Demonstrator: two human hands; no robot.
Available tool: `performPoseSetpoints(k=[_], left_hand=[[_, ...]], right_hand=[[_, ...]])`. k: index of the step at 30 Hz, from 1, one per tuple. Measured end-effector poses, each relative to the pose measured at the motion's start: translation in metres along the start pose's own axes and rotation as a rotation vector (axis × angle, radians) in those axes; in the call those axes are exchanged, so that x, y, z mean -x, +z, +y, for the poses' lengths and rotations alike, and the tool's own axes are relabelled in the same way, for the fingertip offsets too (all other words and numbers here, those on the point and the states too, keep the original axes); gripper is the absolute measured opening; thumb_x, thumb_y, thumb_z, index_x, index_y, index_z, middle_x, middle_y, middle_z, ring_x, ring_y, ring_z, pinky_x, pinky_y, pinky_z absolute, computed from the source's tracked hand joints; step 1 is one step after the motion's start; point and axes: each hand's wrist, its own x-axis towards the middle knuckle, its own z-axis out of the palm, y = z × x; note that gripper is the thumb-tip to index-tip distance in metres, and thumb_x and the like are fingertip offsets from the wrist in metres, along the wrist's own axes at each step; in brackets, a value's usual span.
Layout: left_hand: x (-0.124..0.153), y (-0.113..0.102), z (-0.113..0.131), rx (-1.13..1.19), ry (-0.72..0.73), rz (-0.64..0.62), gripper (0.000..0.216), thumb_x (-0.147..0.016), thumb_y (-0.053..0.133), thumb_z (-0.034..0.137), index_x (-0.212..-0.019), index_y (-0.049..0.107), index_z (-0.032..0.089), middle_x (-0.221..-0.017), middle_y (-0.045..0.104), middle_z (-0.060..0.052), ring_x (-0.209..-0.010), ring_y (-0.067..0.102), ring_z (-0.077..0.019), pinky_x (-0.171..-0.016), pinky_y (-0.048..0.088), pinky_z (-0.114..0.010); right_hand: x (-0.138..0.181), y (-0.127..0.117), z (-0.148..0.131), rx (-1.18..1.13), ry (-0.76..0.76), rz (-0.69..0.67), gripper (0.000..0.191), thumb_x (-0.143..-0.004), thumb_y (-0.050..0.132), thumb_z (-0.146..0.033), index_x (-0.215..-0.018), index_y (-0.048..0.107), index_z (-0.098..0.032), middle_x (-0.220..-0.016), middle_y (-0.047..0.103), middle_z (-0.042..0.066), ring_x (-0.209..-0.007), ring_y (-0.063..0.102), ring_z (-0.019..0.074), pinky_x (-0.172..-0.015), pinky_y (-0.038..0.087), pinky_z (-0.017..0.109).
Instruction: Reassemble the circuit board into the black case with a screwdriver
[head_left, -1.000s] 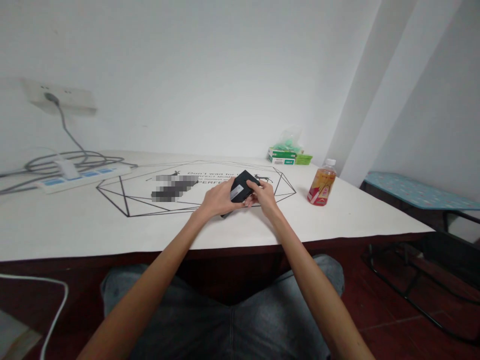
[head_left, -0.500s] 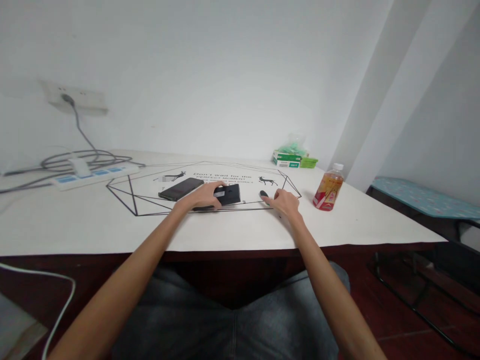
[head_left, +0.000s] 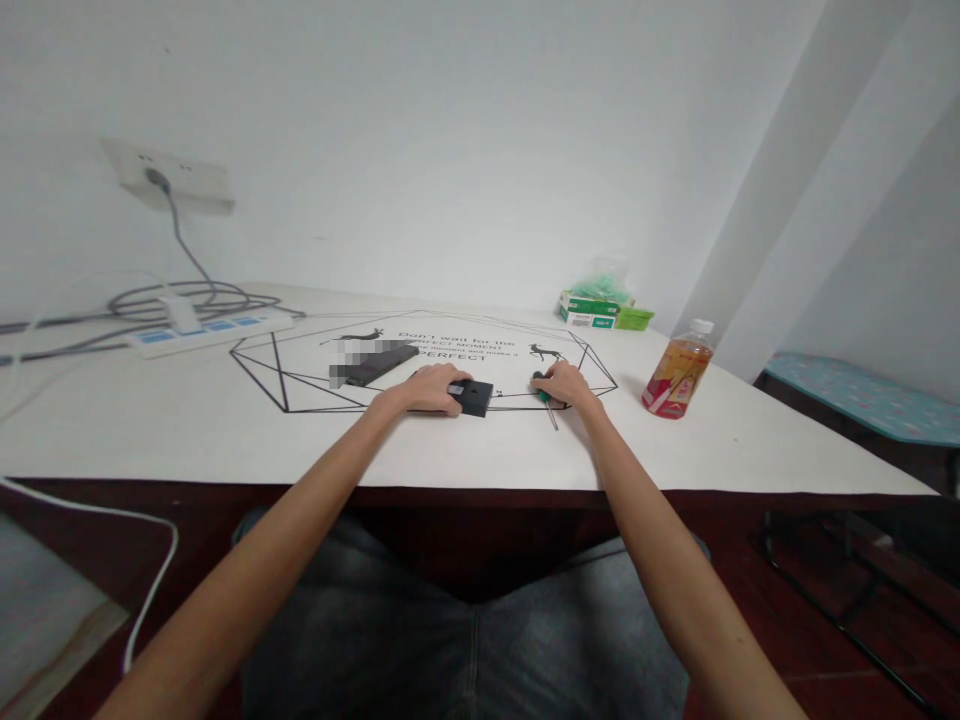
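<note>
My left hand [head_left: 433, 390] is closed around the left end of a small flat black box [head_left: 475, 397], which is at the table surface; part of the box is hidden under my fingers. To the right, my right hand [head_left: 566, 384] pinches a small screwdriver [head_left: 543, 393] with a black and green handle. Its thin metal shaft points toward the table's front edge. Behind my left hand lies a dark smartphone [head_left: 382, 364], flat on the table mat.
A drink bottle [head_left: 678, 370] with reddish-yellow label stands to the right. Green boxes [head_left: 592, 309] with a plastic bag sit by the wall. A white power strip [head_left: 210, 335] and coiled grey cables [head_left: 180, 296] lie at the left. The white table [head_left: 465, 460] has a printed pattern.
The black box in my left hand has been lowered flatter to the table. My right hand's fingers have closed on the screwdriver, whose shaft now shows. The whole view has shifted slightly.
</note>
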Motion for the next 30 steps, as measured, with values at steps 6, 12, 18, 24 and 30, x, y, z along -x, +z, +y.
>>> performPoseSetpoints(k=[6,12,18,24,30], left_hand=[[0.004,0.008,0.008,-0.040,0.056,0.099,0.083,-0.072,0.060,0.077,-0.132,0.064,0.020,-0.121,0.066,-0.015,-0.110,0.061,-0.0344,-0.095,0.043,-0.041],[0.003,0.008,0.014,-0.055,0.037,0.121,0.086,-0.068,0.058,0.085,-0.125,0.068,0.020,-0.118,0.067,-0.015,-0.107,0.062,-0.0339,-0.091,0.045,-0.039],[0.003,0.010,0.016,-0.072,0.011,0.135,0.087,-0.067,0.058,0.086,-0.123,0.068,0.020,-0.119,0.068,-0.015,-0.110,0.061,-0.0343,-0.090,0.045,-0.039],[0.005,0.008,0.019,-0.076,-0.002,0.126,0.089,-0.067,0.057,0.085,-0.124,0.068,0.019,-0.119,0.068,-0.016,-0.111,0.060,-0.0356,-0.091,0.045,-0.041],[0.005,0.009,0.018,-0.067,0.014,0.137,0.083,-0.068,0.060,0.083,-0.123,0.069,0.021,-0.117,0.068,-0.015,-0.108,0.061,-0.0347,-0.091,0.044,-0.040]], right_hand=[[0.003,-0.005,-0.002,-0.703,0.008,0.264,0.016,-0.075,0.064,-0.034,-0.073,0.059,-0.019,-0.048,0.062,-0.001,-0.049,0.064,0.0149,-0.044,0.044,0.020],[0.008,-0.008,-0.013,-1.155,-0.006,0.442,0.020,-0.074,0.063,-0.026,-0.087,0.049,-0.021,-0.056,0.067,-0.003,-0.048,0.068,0.0174,-0.041,0.053,0.023],[0.017,-0.004,-0.023,-1.081,-0.122,0.446,0.023,-0.072,0.064,-0.027,-0.089,0.049,-0.022,-0.052,0.064,-0.007,-0.046,0.068,0.0172,-0.042,0.055,0.023],[0.017,-0.003,-0.023,-1.003,-0.149,0.455,0.022,-0.071,0.062,-0.026,-0.089,0.049,-0.022,-0.050,0.063,-0.008,-0.047,0.070,0.0190,-0.042,0.054,0.023],[0.018,-0.005,-0.023,-1.019,-0.132,0.457,0.021,-0.073,0.061,-0.026,-0.089,0.049,-0.022,-0.053,0.066,-0.006,-0.048,0.070,0.0181,-0.044,0.055,0.024]])
